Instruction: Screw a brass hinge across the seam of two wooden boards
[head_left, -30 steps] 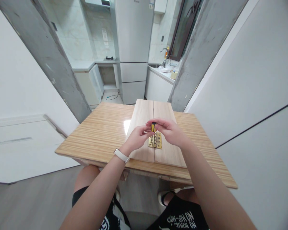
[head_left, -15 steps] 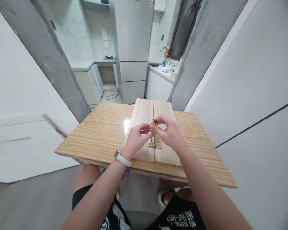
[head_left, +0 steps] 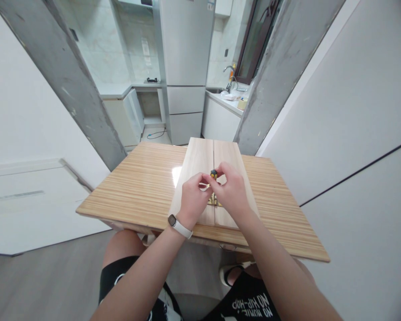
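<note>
My right hand [head_left: 232,187] has its fingers closed round a short screwdriver [head_left: 214,174] with a black and yellow handle, whose lower end is hidden by the fingers. Pinched close beside it, my left hand [head_left: 194,196] meets the right fingertips; what lies between its fingers is hidden. Under both hands, a brass hinge [head_left: 215,201] spans the seam between two pale wooden boards, the left board [head_left: 200,156] and the right board [head_left: 227,156]. The hands cover much of the hinge.
The boards lie on a wood-grain table [head_left: 147,178] with a sharp front edge near my knees. Beyond it stand a fridge [head_left: 187,53], a counter with a sink tap [head_left: 229,76], and an open cabinet [head_left: 150,104]. Grey door-frame walls flank the table.
My left hand has shifted slightly right and turned, its wrist moving right. Both hands now cover more of the hinge, and the screwdriver stands slightly lower and more upright.
</note>
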